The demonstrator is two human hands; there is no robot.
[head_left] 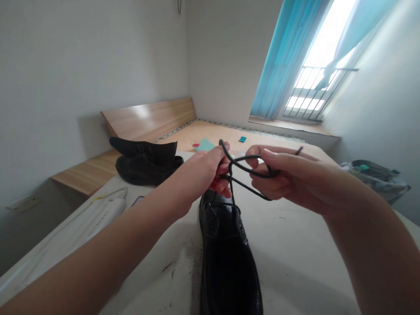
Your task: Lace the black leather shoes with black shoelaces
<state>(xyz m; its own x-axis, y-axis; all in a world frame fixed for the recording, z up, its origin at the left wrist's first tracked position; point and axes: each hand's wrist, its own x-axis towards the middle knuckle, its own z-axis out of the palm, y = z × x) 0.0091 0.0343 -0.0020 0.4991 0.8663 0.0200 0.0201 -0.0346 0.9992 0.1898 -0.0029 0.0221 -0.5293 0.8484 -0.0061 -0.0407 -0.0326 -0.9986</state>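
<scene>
A black leather shoe (226,245) stands on the white tabletop in front of me, its opening nearest and its toe pointing away. From its eyelets a black shoelace (243,167) rises and crosses in loops between my hands. My left hand (213,168) is closed on the lace just above the shoe's front, hiding part of the toe. To the right, my right hand (282,175) pinches a loop of the same lace between thumb and fingers. A short lace tip sticks up past the right thumb.
Another black shoe (141,169) lies at the back left, with a dark flat piece (144,149) over it. A white box-like object with a cable (101,214) is at the left edge. Behind the white tabletop (295,262) is a wooden bed frame (151,118). A bag (377,177) is at the right.
</scene>
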